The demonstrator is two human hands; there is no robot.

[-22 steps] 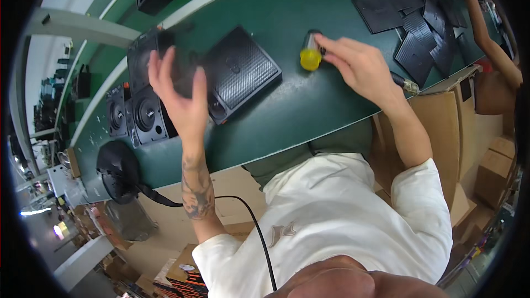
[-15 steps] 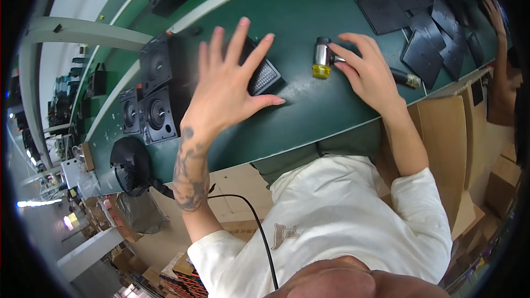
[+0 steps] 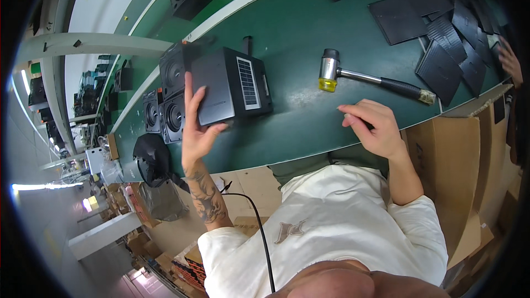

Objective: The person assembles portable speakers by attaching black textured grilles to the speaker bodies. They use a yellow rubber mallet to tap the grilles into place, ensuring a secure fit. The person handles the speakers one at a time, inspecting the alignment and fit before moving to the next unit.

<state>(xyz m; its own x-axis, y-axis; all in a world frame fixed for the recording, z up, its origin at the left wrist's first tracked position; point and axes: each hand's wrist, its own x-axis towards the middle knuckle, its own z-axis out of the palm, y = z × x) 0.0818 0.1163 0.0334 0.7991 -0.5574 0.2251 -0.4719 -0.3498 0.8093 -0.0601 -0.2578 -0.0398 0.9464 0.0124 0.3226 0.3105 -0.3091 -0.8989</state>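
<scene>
A black box-shaped speaker unit [image 3: 218, 85] with a pale gridded panel on one side stands on the green bench. My left hand [image 3: 197, 124] is at its left side, fingers stretched and thumb spread near its front corner; whether the palm touches it I cannot tell. To the right lies a mallet [image 3: 359, 76] with a metal head, one yellow face, one black face and a black grip. My right hand [image 3: 378, 129] hovers just in front of the mallet, its fingers curled in and nothing visible in them.
Several black speakers [image 3: 174, 116] stand behind my left hand. A black cloth-like bag [image 3: 152, 159] sits at the bench's left end. Flat black panels [image 3: 441, 72] lie piled at the far right, where another person's hand [image 3: 509, 62] shows. Cardboard [image 3: 441, 160] leans below the bench edge.
My right hand has left the mallet and drawn back toward me, curling its fingers. My left hand has moved from over the box to its left side, and more of the box shows.
</scene>
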